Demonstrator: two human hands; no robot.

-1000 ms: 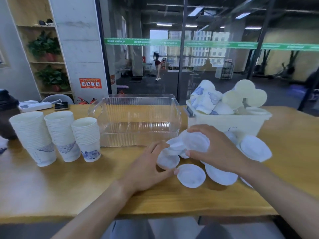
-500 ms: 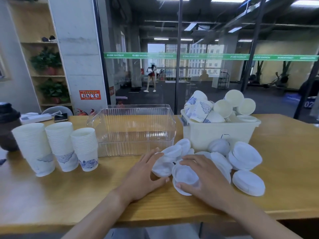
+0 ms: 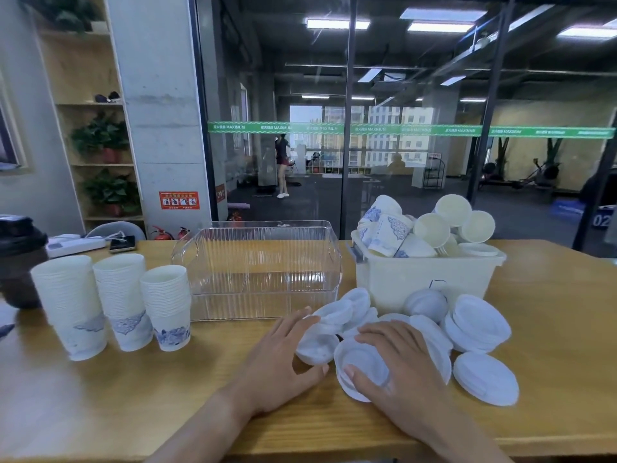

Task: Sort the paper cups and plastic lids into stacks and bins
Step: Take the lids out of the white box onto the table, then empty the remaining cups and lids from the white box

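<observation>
Several white plastic lids (image 3: 480,322) lie in a loose pile on the wooden table (image 3: 100,396), in front of a white bin (image 3: 424,282) heaped with paper cups (image 3: 390,232). My right hand (image 3: 397,365) lies over a short stack of lids (image 3: 362,360), thumb against its near rim and fingers on top. My left hand (image 3: 283,359) rests with spread fingers against the left side of the pile, touching a lid (image 3: 314,349). Three stacks of nested paper cups (image 3: 117,302) stand at the left. A clear plastic bin (image 3: 263,269) with nothing inside it sits behind my hands.
A dark jar (image 3: 20,262) stands at the table's left edge, with a power strip (image 3: 76,243) and a phone (image 3: 123,243) behind the cup stacks. A glass wall rises right behind the table. The near table edge runs just under my forearms.
My right hand has come down from the lifted lids onto the stack near the front of the pile. The left hand stayed at the pile's left side. The camera has tilted up.
</observation>
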